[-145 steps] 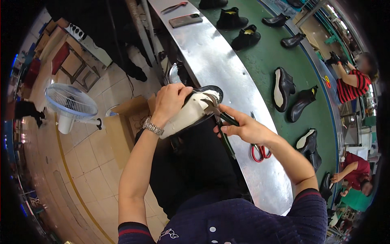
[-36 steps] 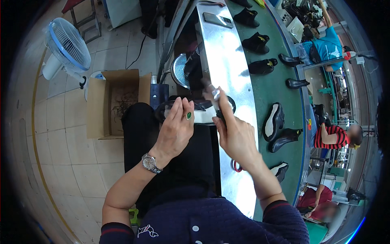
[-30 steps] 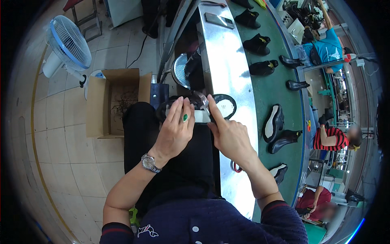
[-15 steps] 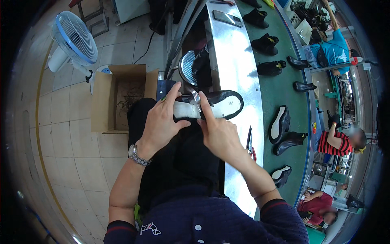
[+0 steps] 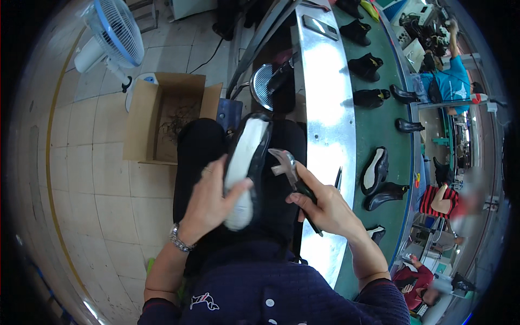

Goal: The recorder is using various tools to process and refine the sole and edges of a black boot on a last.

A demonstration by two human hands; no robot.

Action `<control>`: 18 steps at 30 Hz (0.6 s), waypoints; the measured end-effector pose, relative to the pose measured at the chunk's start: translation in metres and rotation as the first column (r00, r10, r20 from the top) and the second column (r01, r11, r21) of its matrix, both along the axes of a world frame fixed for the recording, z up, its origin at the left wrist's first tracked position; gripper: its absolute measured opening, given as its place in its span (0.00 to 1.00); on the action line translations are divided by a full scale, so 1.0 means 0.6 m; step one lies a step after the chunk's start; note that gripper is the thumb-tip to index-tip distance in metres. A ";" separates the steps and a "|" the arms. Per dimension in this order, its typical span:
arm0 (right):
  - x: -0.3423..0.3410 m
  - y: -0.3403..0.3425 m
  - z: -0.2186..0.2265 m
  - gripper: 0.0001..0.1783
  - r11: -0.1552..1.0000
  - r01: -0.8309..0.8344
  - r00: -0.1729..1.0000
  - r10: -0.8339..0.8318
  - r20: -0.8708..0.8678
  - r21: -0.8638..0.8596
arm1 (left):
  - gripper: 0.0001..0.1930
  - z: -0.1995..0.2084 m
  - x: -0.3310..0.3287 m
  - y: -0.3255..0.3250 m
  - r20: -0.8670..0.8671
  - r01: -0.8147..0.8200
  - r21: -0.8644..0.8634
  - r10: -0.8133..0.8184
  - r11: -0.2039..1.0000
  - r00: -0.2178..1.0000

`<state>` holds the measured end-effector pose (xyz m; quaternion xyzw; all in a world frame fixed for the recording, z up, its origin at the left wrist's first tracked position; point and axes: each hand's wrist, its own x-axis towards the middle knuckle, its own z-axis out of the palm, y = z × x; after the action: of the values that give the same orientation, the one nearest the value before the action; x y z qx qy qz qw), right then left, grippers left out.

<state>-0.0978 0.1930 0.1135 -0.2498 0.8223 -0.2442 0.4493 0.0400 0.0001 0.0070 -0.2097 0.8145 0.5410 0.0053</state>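
My left hand (image 5: pixel 208 200) grips a black shoe (image 5: pixel 246 154), sole up, over my lap. Its pale insole faces me, and the toe and heel point roughly away from and toward me; motion blurs it. Just right of the shoe, and apart from it, my right hand (image 5: pixel 329 208) is closed around lasting pliers (image 5: pixel 288 169). Their curved metal jaws and small square block point up and left, while the dark handles run under my fingers. The fingers of my left hand lie along the shoe's left side, with the thumb across the sole.
Right of my lap runs a metal bench (image 5: pixel 327 114), with a phone (image 5: pixel 319 27) at its far end. Beyond it, a green conveyor (image 5: pixel 346 216) carries several black boots and shoes. An open cardboard box (image 5: pixel 142 122) with dark scraps and a fan (image 5: pixel 116 32) stand at left.
The shoe has turned from lying crosswise to pointing lengthwise, held by my left hand alone. My right hand has drawn the pliers away from it, down and right.
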 end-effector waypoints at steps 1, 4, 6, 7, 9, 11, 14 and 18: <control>0.002 -0.005 -0.003 0.34 1.000 -0.008 1.000 0.008 0.007 0.003 | 0.29 0.000 0.004 -0.016 -0.081 -0.096 -0.119 0.086 0.988 0.993; 0.003 -0.027 -0.013 0.36 0.965 -0.242 0.966 0.230 -0.117 -0.102 | 0.19 0.000 0.004 -0.064 -0.149 -0.246 -0.272 0.212 0.930 0.966; 0.000 -0.057 0.002 0.36 0.953 -0.303 0.951 0.301 -0.069 -0.025 | 0.16 0.002 -0.003 -0.064 -0.206 -0.179 -0.442 0.094 0.879 0.974; -0.002 -0.072 0.011 0.37 0.938 -0.343 0.938 0.345 -0.023 0.054 | 0.15 -0.013 0.003 -0.060 -0.313 -0.209 -0.461 0.062 0.863 0.948; -0.003 -0.086 0.024 0.38 0.919 -0.368 0.930 0.368 0.025 0.140 | 0.14 -0.021 0.018 -0.042 -0.360 -0.190 -0.308 0.070 0.932 0.930; -0.008 -0.099 0.033 0.38 0.870 -0.447 0.894 0.437 0.094 0.205 | 0.12 -0.025 0.025 -0.026 -0.396 -0.187 -0.169 0.107 0.968 0.912; -0.013 -0.120 0.042 0.39 0.801 -0.561 0.825 0.562 0.062 0.208 | 0.11 -0.030 0.030 -0.029 -0.387 -0.161 -0.083 0.117 0.983 0.915; -0.016 -0.145 0.044 0.38 0.706 -0.646 0.750 0.658 0.066 0.290 | 0.13 -0.013 0.029 -0.038 -0.293 0.008 -0.428 -0.146 0.904 0.945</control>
<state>-0.1075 0.1058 0.1396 -0.4592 0.7170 0.0607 0.5209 0.0572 -0.0230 -0.0008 -0.0832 0.9096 0.3785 -0.1497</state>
